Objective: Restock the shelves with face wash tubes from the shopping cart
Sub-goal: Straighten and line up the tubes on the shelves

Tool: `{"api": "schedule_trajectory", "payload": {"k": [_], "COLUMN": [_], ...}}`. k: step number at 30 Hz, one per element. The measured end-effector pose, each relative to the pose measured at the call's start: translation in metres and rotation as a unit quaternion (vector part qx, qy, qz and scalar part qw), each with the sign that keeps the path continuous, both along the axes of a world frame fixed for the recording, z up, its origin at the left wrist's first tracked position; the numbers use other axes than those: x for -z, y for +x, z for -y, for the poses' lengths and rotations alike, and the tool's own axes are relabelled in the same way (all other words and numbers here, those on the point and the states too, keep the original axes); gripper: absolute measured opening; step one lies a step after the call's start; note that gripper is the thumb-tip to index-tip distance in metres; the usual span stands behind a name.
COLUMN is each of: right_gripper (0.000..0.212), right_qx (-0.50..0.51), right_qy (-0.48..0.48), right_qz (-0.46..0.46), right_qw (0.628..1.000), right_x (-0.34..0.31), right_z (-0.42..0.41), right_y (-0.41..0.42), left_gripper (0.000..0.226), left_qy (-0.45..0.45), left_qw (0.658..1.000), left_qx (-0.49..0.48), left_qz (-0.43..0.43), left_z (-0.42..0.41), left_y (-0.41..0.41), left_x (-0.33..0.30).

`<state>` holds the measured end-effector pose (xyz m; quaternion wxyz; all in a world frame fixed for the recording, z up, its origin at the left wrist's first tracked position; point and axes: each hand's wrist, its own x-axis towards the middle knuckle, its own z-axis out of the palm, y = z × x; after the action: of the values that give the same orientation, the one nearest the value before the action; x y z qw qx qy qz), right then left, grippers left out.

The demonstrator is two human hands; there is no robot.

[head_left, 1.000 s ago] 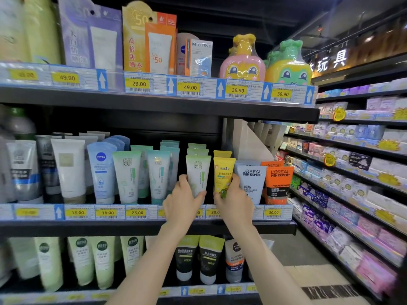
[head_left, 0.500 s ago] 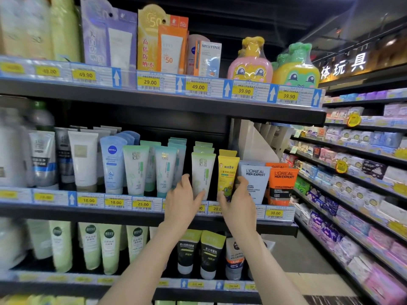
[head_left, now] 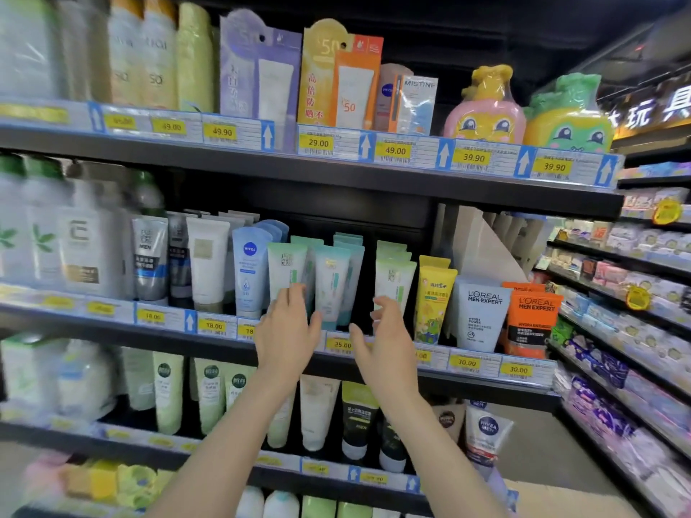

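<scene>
Both of my hands are raised in front of the middle shelf [head_left: 224, 340], a dark metal ledge fronted by a clear strip of yellow price tags. My left hand [head_left: 286, 336] has its fingers loosely spread and holds nothing, its fingertips overlapping the lower edge of a pale green-and-white face wash tube [head_left: 287, 269] standing cap-down; whether they touch it I cannot tell. My right hand [head_left: 383, 340] is open too, fingers slightly curled, hovering just in front of another white tube with a mint-green top [head_left: 394, 284] at about one o'clock from it. Between my hands stands a teal-topped white tube [head_left: 331, 280], with more of the same lined up behind it. At three o'clock from my right hand are a yellow tube with cartoon print [head_left: 433, 300], then a white L'Oreal Men Expert tube [head_left: 482, 315] and an orange one [head_left: 533, 323]. At nine o'clock stands a light blue Nivea tube [head_left: 248, 271]. Overhead at twelve o'clock, the upper shelf [head_left: 336, 173] carries boxed sunscreens and two cartoon-shaped bottles, pink [head_left: 486, 114] and green [head_left: 568, 117]. Off at three o'clock, more shelving runs down the aisle.
</scene>
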<state>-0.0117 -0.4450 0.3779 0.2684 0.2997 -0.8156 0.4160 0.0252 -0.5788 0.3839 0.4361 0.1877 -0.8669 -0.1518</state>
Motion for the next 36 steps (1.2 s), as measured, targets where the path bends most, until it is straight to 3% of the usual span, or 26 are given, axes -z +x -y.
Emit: {"api": "schedule_trajectory", "payload": {"k": [7, 13, 21, 36], "right_gripper": [0.059, 0.069, 0.071, 0.071], "right_qx": [0.032, 0.124, 0.175, 0.197], "right_qy": [0.021, 0.048, 0.089, 0.091], "right_qz": [0.030, 0.042, 0.099, 0.098], "right_qw": [0.999, 0.990, 0.976, 0.971], "right_x": [-0.004, -0.012, -0.016, -0.016], "right_z": [0.050, 0.078, 0.099, 0.098], "right_y": [-0.002, -0.011, -0.028, -0.030], "left_gripper": [0.056, 0.071, 0.065, 0.061], "left_qy": [0.056, 0.070, 0.045, 0.022], "left_qw": [0.998, 0.997, 0.995, 0.996], "left_qx": [0.015, 0.036, 0.018, 0.021], "left_qz": [-0.012, 0.025, 0.087, 0.081], "left_z": [0.046, 0.066, 0.074, 0.082], "left_y": [-0.003, -0.010, -0.015, -0.018], "left_x": [-0.003, 0.000, -0.002, 0.000]}}
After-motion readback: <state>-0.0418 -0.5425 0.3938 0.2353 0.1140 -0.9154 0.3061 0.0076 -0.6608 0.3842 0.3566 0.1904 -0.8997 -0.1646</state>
